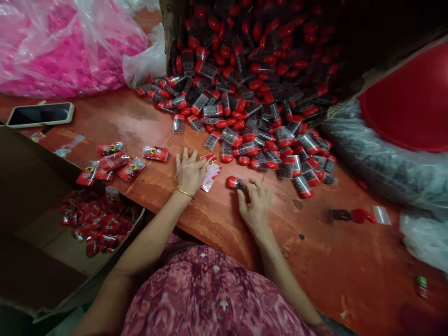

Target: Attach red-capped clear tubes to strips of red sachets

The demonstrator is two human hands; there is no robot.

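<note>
My left hand point(191, 173) lies on the wooden table with its fingers spread. Its thumb side touches a small fanned stack of red and pale printed sleeves point(211, 171). Between the thumb and fingers of my right hand point(256, 203) is a small clear container with a red cap point(235, 183), tilted on its side, with dark contents. Just beyond both hands spreads a big heap of similar red-capped containers point(245, 135). To the left of my left hand lie several red printed packs point(115, 161), and one more pack point(155, 153) sits closer to it.
A tipped cardboard box point(168, 42) holds more containers at the back. A phone point(41, 115) and a bag of pink pieces point(70, 51) are at left. Below the edge, a carton point(59, 254) contains red packs. At right are a red basin point(408, 102) and a plastic bag point(381, 172).
</note>
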